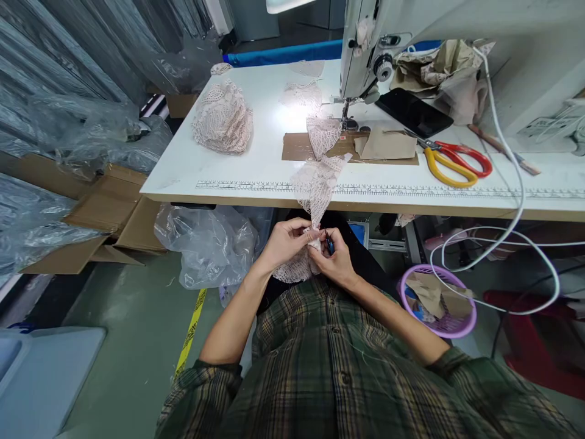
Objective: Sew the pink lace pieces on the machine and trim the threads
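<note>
A chain of pale pink lace pieces (317, 183) hangs from under the sewing machine (388, 42) needle, over the table's front edge and down to my lap. My left hand (286, 241) pinches the lace just below the table edge, fingers closed on it. My right hand (333, 256) is right beside it, fingers closed round a small dark thread snip (328, 242) whose tip touches the lace. More lace bunches under both hands.
A heap of finished lace pieces (223, 119) lies at the table's left. Red-and-yellow scissors (452, 161), a black phone (414, 111) and a white cable (516, 201) sit to the right. Below are a purple basket (461, 326), plastic bags (210, 244) and cardboard boxes (109, 207).
</note>
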`<state>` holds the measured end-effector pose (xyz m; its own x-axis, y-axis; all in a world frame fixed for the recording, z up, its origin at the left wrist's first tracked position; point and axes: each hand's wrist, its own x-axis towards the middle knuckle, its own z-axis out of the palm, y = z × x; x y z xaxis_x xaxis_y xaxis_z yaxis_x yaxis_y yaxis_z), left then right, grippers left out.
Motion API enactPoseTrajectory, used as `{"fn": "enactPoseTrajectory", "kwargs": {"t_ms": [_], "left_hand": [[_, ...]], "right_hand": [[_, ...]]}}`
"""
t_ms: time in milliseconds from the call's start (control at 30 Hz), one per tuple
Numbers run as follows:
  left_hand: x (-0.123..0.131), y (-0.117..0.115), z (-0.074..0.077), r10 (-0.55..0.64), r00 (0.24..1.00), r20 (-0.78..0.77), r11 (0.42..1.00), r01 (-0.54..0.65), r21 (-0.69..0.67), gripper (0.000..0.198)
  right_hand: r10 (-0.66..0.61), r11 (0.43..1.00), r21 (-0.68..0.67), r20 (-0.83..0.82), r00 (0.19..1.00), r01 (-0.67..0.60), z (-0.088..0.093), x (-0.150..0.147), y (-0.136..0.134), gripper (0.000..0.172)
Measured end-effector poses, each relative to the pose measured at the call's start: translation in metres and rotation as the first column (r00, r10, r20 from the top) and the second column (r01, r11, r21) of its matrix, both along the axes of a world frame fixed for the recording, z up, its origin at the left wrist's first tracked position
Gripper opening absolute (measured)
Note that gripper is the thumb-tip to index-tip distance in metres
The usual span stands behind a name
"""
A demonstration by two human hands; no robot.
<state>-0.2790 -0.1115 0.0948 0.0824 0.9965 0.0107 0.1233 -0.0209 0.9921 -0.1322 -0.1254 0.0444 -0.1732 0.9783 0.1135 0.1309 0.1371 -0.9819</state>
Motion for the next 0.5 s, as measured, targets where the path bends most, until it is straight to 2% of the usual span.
{"fn": "enactPoseTrajectory", "kwargs": {"t_ms": [133, 267, 333, 433, 500], "left_hand": [[-0.009, -0.005, 0.004, 0.020, 0.997, 0.079, 0.999, -0.018, -0.026, 0.031], [-0.017, -0.009, 0.008, -0.007, 0.999, 0.032, 1.000, 0.007, -0.001, 0.029], [-0.019, -0.012, 0.012, -0.055, 0.998, 0.000, 0.998, 0.055, 0.019, 0.027], [-0.017, -0.019, 0.018, -0.114, 0.993, 0.033, 0.993, 0.115, -0.027, 0.029], [-0.015, -0.023, 0.020, -0.085, 0.994, 0.071, 0.995, 0.089, -0.055, 0.032]], "right_hand": [[0.017, 1.000, 0.003, -0.023, 1.000, -0.017, 0.013, 0.010, -0.008, 0.018], [0.037, 0.997, 0.066, -0.087, 0.996, -0.032, 0.028, 0.021, -0.013, 0.025], [0.032, 0.999, -0.031, -0.129, 0.991, -0.036, 0.031, 0.025, -0.013, 0.032], [0.109, 0.968, -0.209, -0.149, 0.983, -0.139, 0.034, 0.029, -0.009, 0.039], [0.171, 0.957, -0.213, -0.134, 0.976, -0.197, 0.036, 0.032, -0.004, 0.043]]}}
